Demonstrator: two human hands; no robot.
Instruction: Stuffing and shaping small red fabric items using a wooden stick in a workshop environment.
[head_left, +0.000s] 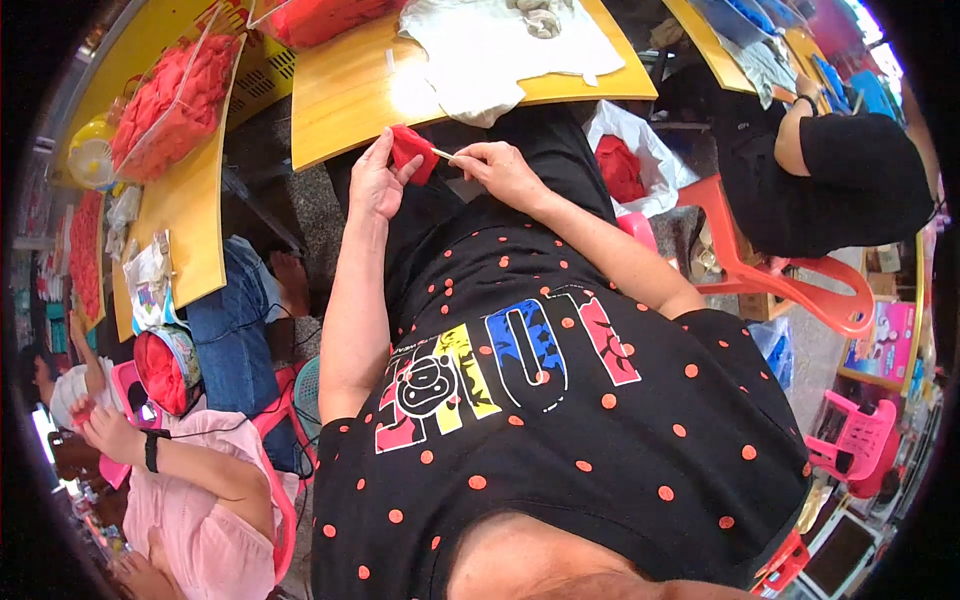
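Note:
In front of my lap, just below the table's near edge, my left hand [376, 182] grips a small red cloth piece [412, 158] between thumb and fingers. My right hand [502, 176] pinches a thin pale stick [442, 154]. The stick's tip meets the right side of the red cloth; whether it goes inside I cannot tell. Beyond my hands, a white cloth [465, 60] lies spread over the wooden table [335, 95] and hangs slightly past its edge. A crumpled greyish bit of fabric [543, 22] rests on it.
Clear bins of red cloth pieces [175, 105] stand at the far left and far middle. A white plastic bag [650, 150] with red cloth sits right of my legs. An orange-red chair [780, 285] and a co-worker in black [840, 185] are at right, another in pink [205, 500] at left.

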